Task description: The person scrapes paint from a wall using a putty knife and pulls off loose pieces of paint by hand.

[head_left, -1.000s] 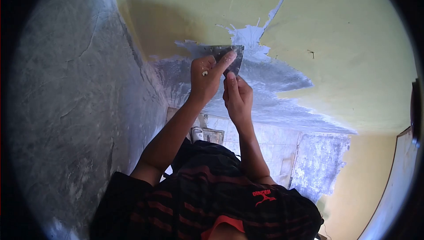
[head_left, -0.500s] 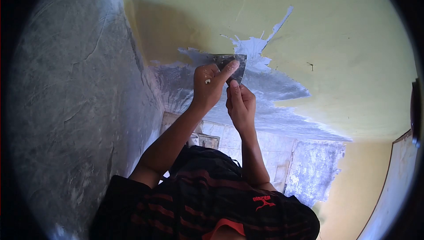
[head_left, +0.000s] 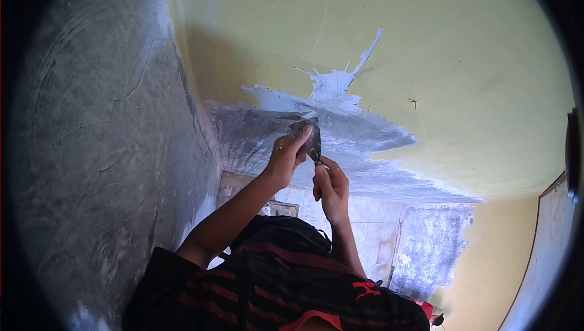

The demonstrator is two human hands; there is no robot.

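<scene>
A putty knife [head_left: 314, 143] with a dark, whitish-smeared blade is held in front of a wall with a scraped patch. My left hand [head_left: 287, 157] grips the blade, its thumb laid along the face; a pale fleck sticks to the back of this hand. Lower down, my right hand [head_left: 332, 191] is closed round the handle, most of which the fingers hide. Just above the blade lies the grey bare patch [head_left: 365, 130], its edge ragged. A pale blue-white peeled area [head_left: 334, 84] with a thin streak runs up from it into the yellow paint [head_left: 438, 45].
A rough grey wall [head_left: 97, 148] rises close on my left and meets the yellow wall at a corner. Below are pale tiles [head_left: 371, 224] and a blotchy blue-white section [head_left: 432, 240]. A dark-edged pale panel [head_left: 541, 252] stands at right. Something red [head_left: 421, 306] shows at lower right.
Both hands have come down and back with the putty knife, away from the upper edge of the scraped patch. The blade is now turned more edge-on. The red thing has come into view.
</scene>
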